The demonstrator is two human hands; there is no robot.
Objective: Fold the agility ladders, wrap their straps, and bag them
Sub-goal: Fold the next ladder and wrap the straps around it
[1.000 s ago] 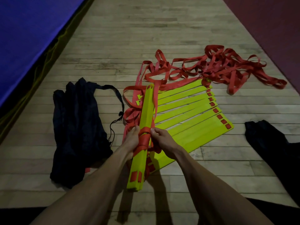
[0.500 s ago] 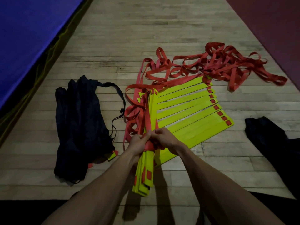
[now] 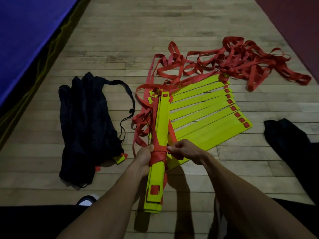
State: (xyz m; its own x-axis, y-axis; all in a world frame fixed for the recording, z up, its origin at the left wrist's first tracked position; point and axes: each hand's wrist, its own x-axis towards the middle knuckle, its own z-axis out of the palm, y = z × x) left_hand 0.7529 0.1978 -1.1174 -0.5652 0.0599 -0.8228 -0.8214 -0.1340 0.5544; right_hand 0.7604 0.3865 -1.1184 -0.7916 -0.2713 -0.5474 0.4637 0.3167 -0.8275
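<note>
A stack of yellow ladder rungs [image 3: 160, 128] is held above the wooden floor, bound at its middle by a red strap [image 3: 158, 155]. My left hand [image 3: 144, 156] grips the stack at the wrap from the left. My right hand [image 3: 183, 151] pinches the red strap on the right side of the stack. Under it, a second ladder's yellow rungs [image 3: 207, 111] lie fanned out, with its loose red straps [image 3: 233, 64] tangled behind. A dark drawstring bag [image 3: 86, 118] lies at the left, with a yellow rung end [image 3: 120, 158] poking out.
A blue mat [image 3: 25, 31] borders the floor on the left and a dark red mat [image 3: 293, 19] on the right. Another dark cloth [image 3: 291, 145] lies at the right. A white shoe tip [image 3: 87, 200] shows near the bottom edge.
The held stack has turned flat side up and shifted slightly nearer. My right hand moved from the top of the wrap to the right side, drawing the strap across.
</note>
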